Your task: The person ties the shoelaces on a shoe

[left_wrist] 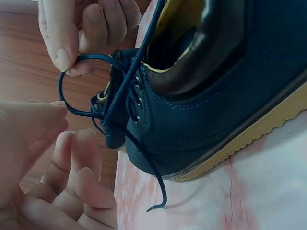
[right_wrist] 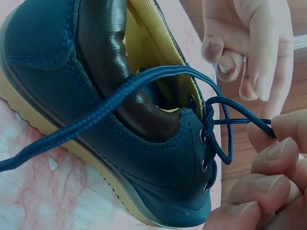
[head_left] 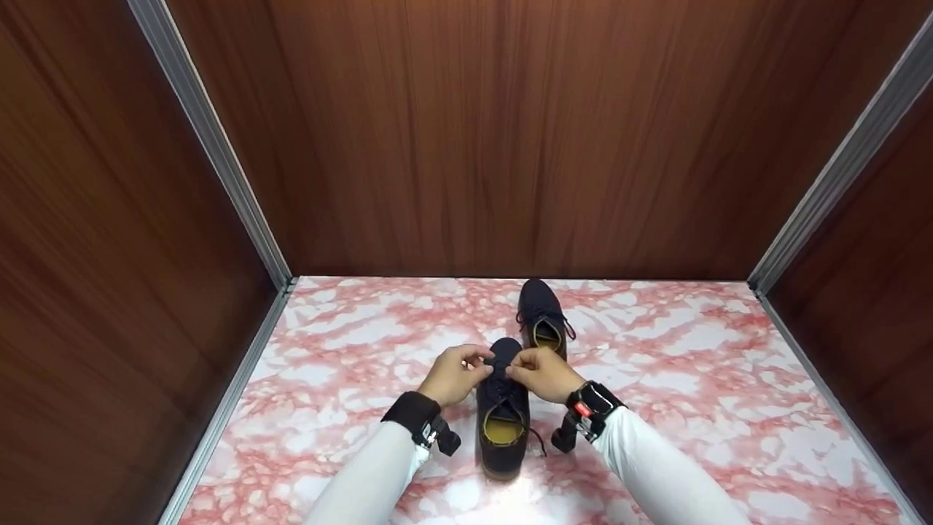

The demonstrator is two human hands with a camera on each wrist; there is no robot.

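Note:
A navy shoe point(head_left: 503, 459) with a yellow lining and dark padded collar stands on the surface, its toe pointing away. My right hand point(head_left: 548, 373) pinches a loop of the blue shoelace point(right_wrist: 240, 109) between thumb and forefinger, above the eyelets. Across from it is my left hand point(head_left: 455, 375), its fingers loosely bent. In the left wrist view, its thumb point(left_wrist: 50, 109) lies close to the loop, with a gap between thumb and fingers. One loose lace end hangs down beside the shoe; another stretch crosses the collar.
A matching laced shoe point(head_left: 538, 295) stands farther back, slightly right, near the rear panel. Brown wood-grain panels point(head_left: 466, 146) close in the back and sides. The surface point(head_left: 350, 394) has a red and white marbled pattern.

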